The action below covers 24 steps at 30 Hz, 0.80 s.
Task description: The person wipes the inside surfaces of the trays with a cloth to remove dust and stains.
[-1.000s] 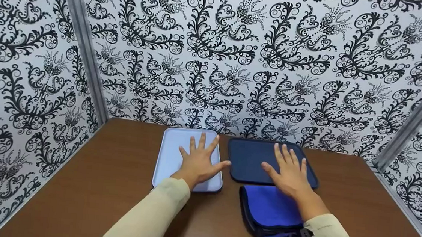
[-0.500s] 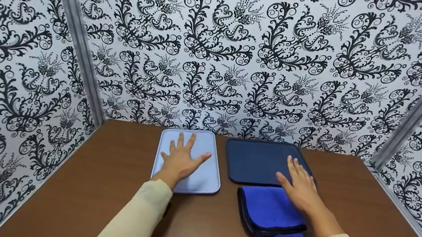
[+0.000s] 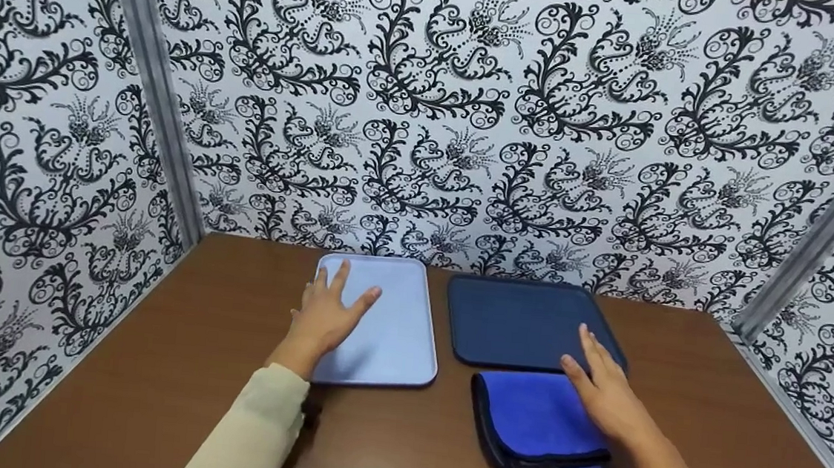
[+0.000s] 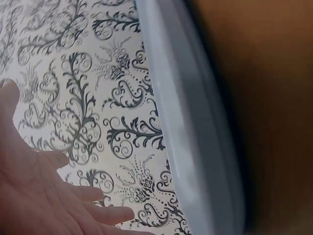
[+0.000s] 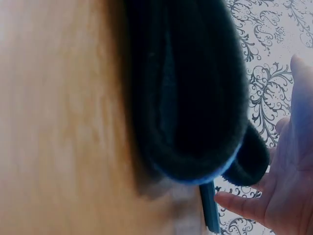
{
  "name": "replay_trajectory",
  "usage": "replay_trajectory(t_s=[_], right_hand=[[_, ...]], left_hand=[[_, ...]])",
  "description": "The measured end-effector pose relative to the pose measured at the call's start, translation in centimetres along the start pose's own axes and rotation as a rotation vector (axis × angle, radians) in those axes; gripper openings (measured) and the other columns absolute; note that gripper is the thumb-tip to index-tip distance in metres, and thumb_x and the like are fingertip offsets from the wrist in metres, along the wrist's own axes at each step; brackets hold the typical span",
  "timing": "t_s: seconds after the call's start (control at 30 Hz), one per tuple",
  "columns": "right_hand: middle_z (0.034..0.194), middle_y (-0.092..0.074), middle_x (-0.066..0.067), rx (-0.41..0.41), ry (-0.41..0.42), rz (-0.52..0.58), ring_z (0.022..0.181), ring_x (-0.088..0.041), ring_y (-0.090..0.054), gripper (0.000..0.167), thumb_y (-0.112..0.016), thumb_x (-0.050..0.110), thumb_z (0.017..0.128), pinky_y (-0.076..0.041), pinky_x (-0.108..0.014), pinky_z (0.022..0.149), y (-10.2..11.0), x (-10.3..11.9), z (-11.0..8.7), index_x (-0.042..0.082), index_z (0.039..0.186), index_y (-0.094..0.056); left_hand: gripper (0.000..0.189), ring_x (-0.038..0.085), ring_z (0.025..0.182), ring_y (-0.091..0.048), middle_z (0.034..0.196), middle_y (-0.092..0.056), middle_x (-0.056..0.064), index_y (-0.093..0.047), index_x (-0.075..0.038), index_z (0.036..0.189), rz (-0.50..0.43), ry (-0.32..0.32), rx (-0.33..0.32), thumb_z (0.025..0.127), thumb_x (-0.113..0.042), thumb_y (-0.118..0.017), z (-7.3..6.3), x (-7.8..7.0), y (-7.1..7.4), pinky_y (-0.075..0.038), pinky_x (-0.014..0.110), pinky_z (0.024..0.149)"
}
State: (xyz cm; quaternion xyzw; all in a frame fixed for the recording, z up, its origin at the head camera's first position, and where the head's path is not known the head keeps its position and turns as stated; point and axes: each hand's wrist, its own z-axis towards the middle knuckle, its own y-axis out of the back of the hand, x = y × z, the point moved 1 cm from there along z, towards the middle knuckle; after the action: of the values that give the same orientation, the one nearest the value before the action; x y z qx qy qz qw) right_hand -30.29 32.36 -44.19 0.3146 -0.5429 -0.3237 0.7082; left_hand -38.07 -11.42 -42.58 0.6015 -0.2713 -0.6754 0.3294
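My left hand (image 3: 323,322) hovers over the left part of a light blue tray (image 3: 399,322), fingers spread and holding nothing. In the left wrist view that hand (image 4: 44,196) shows its palm beside the raised edge of the tray (image 4: 190,117). My right hand (image 3: 611,398) is held above the right side of a folded blue cloth (image 3: 540,415) with black trim, its fingers straight. Beyond the cloth lies a dark navy tray (image 3: 518,324). The right wrist view has the cloth's thick folded edge (image 5: 190,161) close up, with the right hand (image 5: 288,186) beside it.
Both trays and the cloth lie on a brown wooden table (image 3: 154,362). A wall with black scroll patterns (image 3: 434,116) rises behind the table, and patterned side panels (image 3: 41,182) stand left and right with grey strips (image 3: 156,94) at the corners.
Both hands have drawn apart: the left moved left across the light blue tray, the right moved right and nearer from the navy tray. Trays and cloth stay in place.
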Motion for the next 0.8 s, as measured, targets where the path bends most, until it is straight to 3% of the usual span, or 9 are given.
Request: replay_trajectory(t_s=[0.2, 0.43, 0.63, 0.8], right_hand=[[0.167, -0.020, -0.032, -0.016, -0.025, 0.005, 0.152, -0.056, -0.020, 0.073, -0.038, 0.048, 0.111, -0.018, -0.074, 0.120, -0.2, -0.3, -0.4, 0.009, 0.167, -0.012], [0.164, -0.027, -0.031, -0.007, -0.095, 0.008, 0.135, -0.052, -0.051, 0.077, -0.037, 0.057, 0.108, -0.031, -0.070, 0.117, -0.2, 0.0, -0.7, 0.008, 0.166, -0.018], [0.158, -0.037, -0.035, 0.057, -0.149, -0.005, 0.138, -0.052, -0.049, 0.079, -0.038, 0.060, 0.107, -0.036, -0.066, 0.115, -0.2, 0.0, -0.6, -0.002, 0.158, -0.035], [0.146, -0.055, -0.029, 0.090, -0.180, -0.005, 0.134, -0.047, -0.053, 0.076, -0.036, 0.063, 0.106, -0.042, -0.062, 0.109, -0.2, -0.4, -0.4, 0.000, 0.145, -0.051]], left_hand=[[0.098, 0.056, 0.155, -0.015, 0.172, -0.007, 0.025, -0.012, -0.025, 0.168, -0.037, 0.039, 0.002, 0.094, -0.083, -0.038, 0.2, 1.6, 0.4, -0.017, 0.081, 0.115], [0.097, 0.063, 0.149, -0.021, 0.169, -0.012, 0.031, -0.013, -0.017, 0.168, -0.082, 0.072, 0.013, 0.097, -0.079, -0.036, 0.5, 3.5, 0.9, -0.023, 0.075, 0.118], [0.099, 0.062, 0.147, -0.027, 0.164, -0.021, 0.035, -0.010, -0.014, 0.168, -0.124, 0.116, 0.033, 0.097, -0.078, -0.035, 0.6, 4.7, 1.4, -0.025, 0.072, 0.119], [0.105, 0.054, 0.155, -0.015, 0.168, -0.015, 0.033, -0.008, -0.009, 0.167, -0.167, 0.141, 0.125, 0.095, -0.084, -0.027, 0.8, 5.8, 1.9, -0.016, 0.068, 0.125]])
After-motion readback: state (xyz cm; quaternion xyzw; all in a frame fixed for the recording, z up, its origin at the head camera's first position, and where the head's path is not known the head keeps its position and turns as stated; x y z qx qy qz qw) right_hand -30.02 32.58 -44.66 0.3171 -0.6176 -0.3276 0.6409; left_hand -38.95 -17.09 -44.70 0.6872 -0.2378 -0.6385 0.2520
